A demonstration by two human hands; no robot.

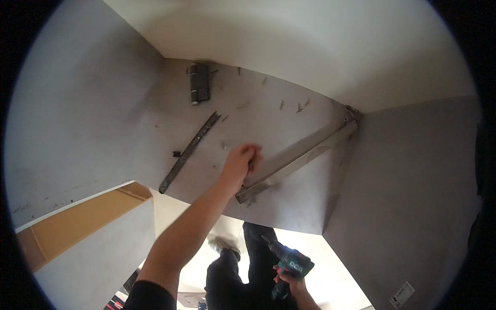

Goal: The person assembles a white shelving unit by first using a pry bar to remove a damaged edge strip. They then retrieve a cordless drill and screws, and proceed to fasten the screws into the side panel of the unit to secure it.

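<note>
My left hand (245, 159) is over the grey board, fingers curled together; what they hold, if anything, is hidden. Just beside it lies the near end of a long flat metal bar (294, 164), which runs up toward the right corner. Low in front of my legs, my right hand (292, 283) is closed around the grip of a cordless drill (292, 262), its bit pointing up and left. On the board to the left of my hand are a narrow dark metal rail (189, 153) and a small dark piece (176, 154). Several loose screws (299, 107) are scattered farther back.
A dark metal hinge (200, 85) lies near the back left corner. Grey panels rise on the left (93, 113) and right (408, 191), with a pale panel (289, 41) behind. At lower left is an open brown-lined compartment (88, 219). A pale floor (325, 281) shows below.
</note>
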